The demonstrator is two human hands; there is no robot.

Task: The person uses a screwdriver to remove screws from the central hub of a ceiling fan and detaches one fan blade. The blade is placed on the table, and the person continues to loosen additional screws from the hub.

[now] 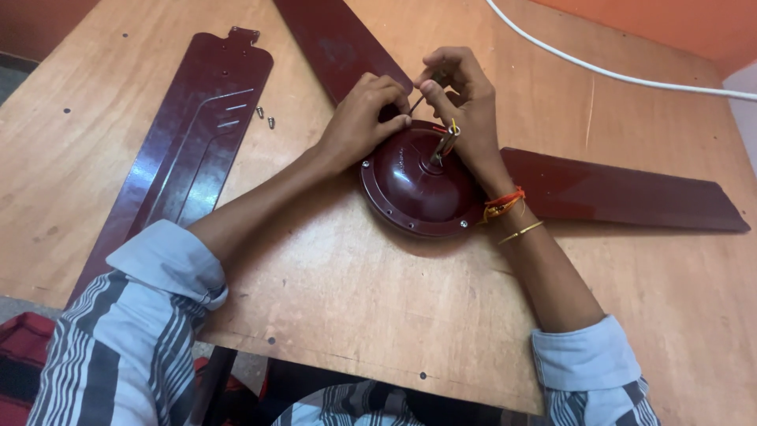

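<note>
Both sets of fingers are pinched nearly closed over the middle of a dark maroon, round, glossy metal ceiling-fan motor housing [418, 185]. The left hand [363, 118] has its fingertips drawn together on a thin dark wire end [415, 103], with the heel of the hand just beside the housing's rim. The right hand [461, 99] curls its thumb and forefinger tight against the same wire end from the other side, so the two hands' fingertips meet. Below them a short metal shaft [441, 146] stands up from the housing's centre, with red and yellow wires [451, 126] coming out at its top.

The housing lies on a bare brown plywood tabletop [355, 292], near its middle. Two long maroon metal fan blades are attached to it, one [623, 193] running off to the right, another [335, 43] running up and away. A third, loose maroon blade [193, 134] lies apart on the left, with two small silver screws [265, 117] just beside it. A white cable [615, 75] crosses the table's far right corner.
</note>
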